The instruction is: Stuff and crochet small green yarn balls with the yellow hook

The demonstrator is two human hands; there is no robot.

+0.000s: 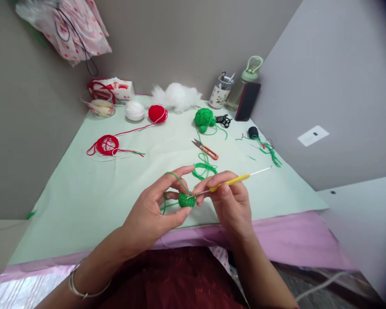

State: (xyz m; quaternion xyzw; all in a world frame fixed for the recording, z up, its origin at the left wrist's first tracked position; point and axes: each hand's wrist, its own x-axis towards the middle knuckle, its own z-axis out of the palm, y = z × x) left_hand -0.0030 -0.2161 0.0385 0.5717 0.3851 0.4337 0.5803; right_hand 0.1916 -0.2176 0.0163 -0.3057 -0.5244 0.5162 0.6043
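My left hand (pixel 161 201) pinches a small round piece of green crochet (pixel 186 201) between thumb and fingers, with green yarn looped over its index finger. In my right hand (pixel 230 197) is a crochet hook (pixel 234 180) with a yellow handle and metal ends. One tip of the hook touches the crochet piece; the other points up to the right. Slack green yarn (pixel 204 171) lies coiled just beyond my hands and leads back to a green yarn ball (pixel 203 116). Thread snips (pixel 206 150) with orange handles lie across that strand.
Farther left are a red yarn ball (pixel 157 113), a white yarn ball (pixel 134 111) and a red yarn coil (pixel 107 145). White stuffing (pixel 176 96) lies along the back wall. A pen cup (pixel 220 93), a bottle (pixel 241 86) and a phone (pixel 248 102) stand at back right.
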